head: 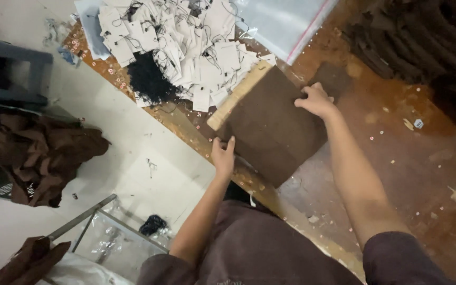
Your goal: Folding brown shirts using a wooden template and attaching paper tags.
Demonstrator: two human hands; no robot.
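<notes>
L hand (pixel 222 157) + R hand (pixel 316 100) press brown folded cloth (pixel 273 126) flat.

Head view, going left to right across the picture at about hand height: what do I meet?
Heap of brown cloth in a basket → pale floor → left hand on the near corner of the folded brown fabric → right hand on its far edge → stained wooden tabletop.

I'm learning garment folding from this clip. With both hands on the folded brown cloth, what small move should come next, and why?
Probably press and smooth it flat. The left hand pins the near corner and the right hand grips the far edge of the folded brown cloth, which lies square over the pale board.
</notes>
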